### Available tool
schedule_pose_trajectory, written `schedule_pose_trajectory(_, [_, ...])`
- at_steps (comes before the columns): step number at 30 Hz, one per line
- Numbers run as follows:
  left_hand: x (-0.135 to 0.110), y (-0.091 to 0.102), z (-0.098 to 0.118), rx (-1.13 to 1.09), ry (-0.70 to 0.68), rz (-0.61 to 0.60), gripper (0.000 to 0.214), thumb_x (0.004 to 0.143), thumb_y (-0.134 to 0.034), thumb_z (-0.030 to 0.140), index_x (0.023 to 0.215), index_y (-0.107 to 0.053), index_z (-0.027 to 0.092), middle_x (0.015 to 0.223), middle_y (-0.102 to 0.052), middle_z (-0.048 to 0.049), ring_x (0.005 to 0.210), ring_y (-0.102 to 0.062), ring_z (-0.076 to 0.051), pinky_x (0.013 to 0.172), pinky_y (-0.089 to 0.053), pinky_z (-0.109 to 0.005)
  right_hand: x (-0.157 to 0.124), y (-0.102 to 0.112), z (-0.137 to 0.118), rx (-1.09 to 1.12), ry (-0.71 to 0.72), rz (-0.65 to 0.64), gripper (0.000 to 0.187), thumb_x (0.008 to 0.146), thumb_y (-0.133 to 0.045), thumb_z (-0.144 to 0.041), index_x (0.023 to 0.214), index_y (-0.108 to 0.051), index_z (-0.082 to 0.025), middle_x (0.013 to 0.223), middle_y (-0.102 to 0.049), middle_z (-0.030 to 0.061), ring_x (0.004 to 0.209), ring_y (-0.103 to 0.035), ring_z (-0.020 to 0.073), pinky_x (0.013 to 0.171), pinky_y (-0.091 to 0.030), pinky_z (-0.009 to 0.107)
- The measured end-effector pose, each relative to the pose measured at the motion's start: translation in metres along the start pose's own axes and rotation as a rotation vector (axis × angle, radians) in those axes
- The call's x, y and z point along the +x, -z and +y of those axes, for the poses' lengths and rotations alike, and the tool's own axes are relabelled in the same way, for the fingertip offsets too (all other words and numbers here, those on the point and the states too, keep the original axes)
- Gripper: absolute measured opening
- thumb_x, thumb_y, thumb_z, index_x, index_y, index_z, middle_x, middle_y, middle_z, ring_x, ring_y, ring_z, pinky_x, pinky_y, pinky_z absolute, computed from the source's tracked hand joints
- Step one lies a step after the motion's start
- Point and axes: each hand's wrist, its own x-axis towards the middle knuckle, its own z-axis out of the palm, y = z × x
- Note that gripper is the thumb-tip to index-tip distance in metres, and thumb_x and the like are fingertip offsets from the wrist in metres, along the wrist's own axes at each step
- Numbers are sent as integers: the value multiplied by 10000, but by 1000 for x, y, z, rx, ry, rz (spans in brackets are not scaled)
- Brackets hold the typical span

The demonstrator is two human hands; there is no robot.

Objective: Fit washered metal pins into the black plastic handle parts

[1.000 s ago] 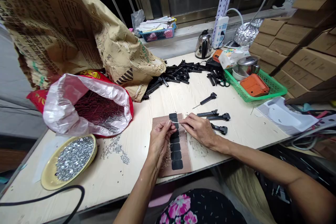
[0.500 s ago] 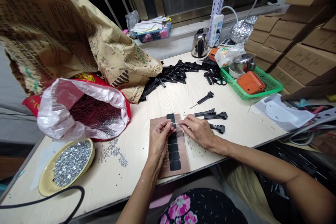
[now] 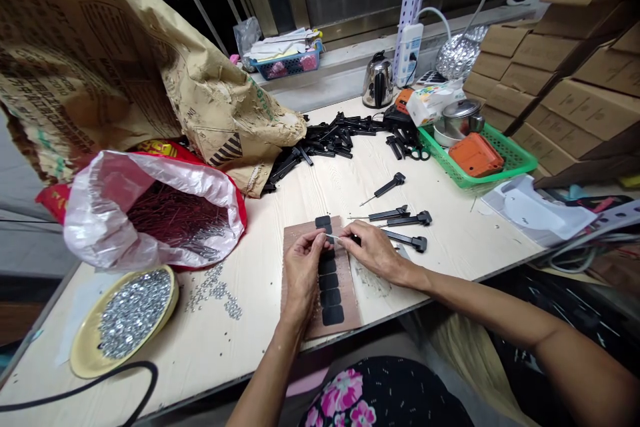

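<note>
My left hand [image 3: 303,265] and my right hand [image 3: 373,250] meet over a brown board [image 3: 350,293] with a row of black pads. Both are pinched on a thin metal pin [image 3: 336,238] held between them. A black plastic handle part [image 3: 406,239] lies just right of my right hand, and two more black handle parts [image 3: 400,217] lie behind it. Another handle with a pin in it [image 3: 387,185] rests farther back.
A yellow dish of small metal nuts [image 3: 127,313] sits front left, with loose nuts [image 3: 215,290] beside it. An open plastic bag of pins [image 3: 165,213], a big paper sack [image 3: 115,73], a pile of black parts [image 3: 330,140], a green basket [image 3: 500,170], a kettle [image 3: 377,83] and cardboard boxes [image 3: 575,80] surround the work spot.
My hands have closed in on each other over the board, so less of the pin shows. The view has shifted slightly; the things on the table lie as before.
</note>
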Motion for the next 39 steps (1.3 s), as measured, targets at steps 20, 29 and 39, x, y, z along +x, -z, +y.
schedule_pose_trajectory(20, [6,4,-8,-98,37,79,331,689,-728,357,906,-662,115,690,-647,-11,647,-598,-106,687,-457,-239,6,-9,-6,-359,135,48,161,949,-450,-301,895,-566,-203,854,-606,-4,728,-543,111,599,-330,239])
schedule_pose_trajectory(29, [8,8,-14,-171,92,62,315,674,-747,330,889,-664,116,682,-633,3,633,-600,-98,683,-462,-236,9,-13,-7,-445,158,31,187,948,-444,-297,870,-576,-191,862,-613,14,715,-547,120,597,-318,255])
schedule_pose_trajectory(39, [10,10,-15,-163,100,79,341,654,-758,345,883,-660,114,675,-634,5,620,-597,-101,680,-476,-247,11,-16,-7,-546,233,77,174,934,-466,-248,853,-610,-193,884,-615,30,809,-531,148,680,-334,269])
